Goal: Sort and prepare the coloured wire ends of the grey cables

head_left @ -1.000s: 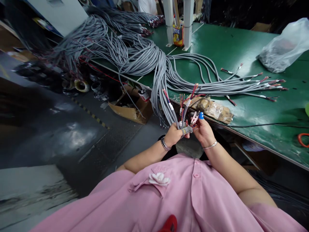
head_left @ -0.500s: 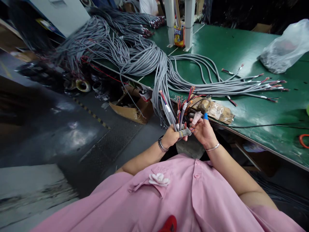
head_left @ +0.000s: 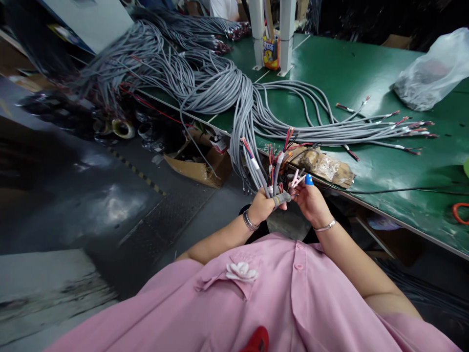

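Observation:
My left hand (head_left: 263, 205) is closed round the ends of several grey cables (head_left: 259, 177), whose red, blue and black wires fan out above the fingers. A grey cover sits on its thumb. Close by on the right, my right hand (head_left: 310, 201) has its fingers pinched at a small pale pink piece (head_left: 297, 180), beside thin wires. A blue cap (head_left: 309, 180) covers one of its fingertips. Both hands are in front of the table's edge. What lies between the fingertips is partly hidden.
The green table (head_left: 351, 63) bears a large heap of grey cables (head_left: 220, 90). A taped cardboard piece (head_left: 330, 167) lies at its near edge, a plastic bag (head_left: 432, 73) at the right. White posts (head_left: 286, 34) rise at the back. An open carton (head_left: 198, 168) stands below.
The pale pink piece at my right hand has turned and now shows as narrow, spread strips. My right fingers have shifted slightly; my left hand still holds the cables.

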Motion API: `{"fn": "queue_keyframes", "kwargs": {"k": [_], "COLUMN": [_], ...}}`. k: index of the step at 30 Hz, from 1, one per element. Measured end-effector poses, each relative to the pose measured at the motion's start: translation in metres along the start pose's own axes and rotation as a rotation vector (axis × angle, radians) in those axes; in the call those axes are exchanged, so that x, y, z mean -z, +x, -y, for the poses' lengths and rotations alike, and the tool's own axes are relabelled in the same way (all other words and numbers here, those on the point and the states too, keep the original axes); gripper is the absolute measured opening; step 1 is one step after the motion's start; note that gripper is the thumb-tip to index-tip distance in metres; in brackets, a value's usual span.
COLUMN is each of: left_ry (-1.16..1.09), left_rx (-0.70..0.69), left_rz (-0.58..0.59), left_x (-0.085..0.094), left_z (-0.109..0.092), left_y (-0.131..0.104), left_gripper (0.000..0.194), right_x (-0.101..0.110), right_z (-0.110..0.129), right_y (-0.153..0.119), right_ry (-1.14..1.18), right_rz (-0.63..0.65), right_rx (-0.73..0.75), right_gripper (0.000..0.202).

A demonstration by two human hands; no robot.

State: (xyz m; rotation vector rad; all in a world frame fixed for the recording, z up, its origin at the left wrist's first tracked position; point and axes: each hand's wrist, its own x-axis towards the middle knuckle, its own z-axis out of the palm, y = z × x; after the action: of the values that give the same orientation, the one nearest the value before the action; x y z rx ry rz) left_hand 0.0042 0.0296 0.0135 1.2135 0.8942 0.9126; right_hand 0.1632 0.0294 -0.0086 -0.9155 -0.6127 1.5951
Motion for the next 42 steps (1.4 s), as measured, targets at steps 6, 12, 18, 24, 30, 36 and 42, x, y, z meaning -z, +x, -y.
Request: {"fn": "queue_keyframes", "kwargs": {"k": [6,12,18,24,30,36,42], "left_ry": [0.17,0.267,0.256,0.195,0.085,0.004,0.019], "left_rx": [-0.067,-0.086,-0.107,-0.129,-0.134,-0.113,-0.102], "left_rz": [-0.069,-0.084,-0.116,-0.124,-0.192,-0.234,-0.217], "left_x": [-0.001,-0.001,-0.002,-0.005,-0.004,-0.007,-0.014], "left_z": [0.007,0.016,0.015,0.009,0.005,0.008,0.005], "left_y": [-0.005,-0.009,-0.009,-0.011,-0.015,-0.01,-0.004], "left_gripper": [0.037,0.037,0.036,0.035,0.029,0.031,0.033], "right_x": [-0.005,-0.008,-0.007,-0.008,0.0,0.01,-0.001], "right_z": [-0.001,-0.006,-0.005,-0.009,-0.01,-0.002,0.001], "right_y": [-0.015,-0.017,-0.02,-0.021,-0.018,-0.001,0.013], "right_ry": [-0.096,-0.154,-0.203,-0.113,0.11,0.225,0.128], "right_rz": [0.047,-0.062,-0.129,-0.136,-0.013,0.008,-0.041], "right_rx": [0.004,0.075,0.12,0.065,-0.103,-0.152,-0.032], "right_gripper": [0.038,0.033,0.029,0.028,0.022,0.046,0.045]}}
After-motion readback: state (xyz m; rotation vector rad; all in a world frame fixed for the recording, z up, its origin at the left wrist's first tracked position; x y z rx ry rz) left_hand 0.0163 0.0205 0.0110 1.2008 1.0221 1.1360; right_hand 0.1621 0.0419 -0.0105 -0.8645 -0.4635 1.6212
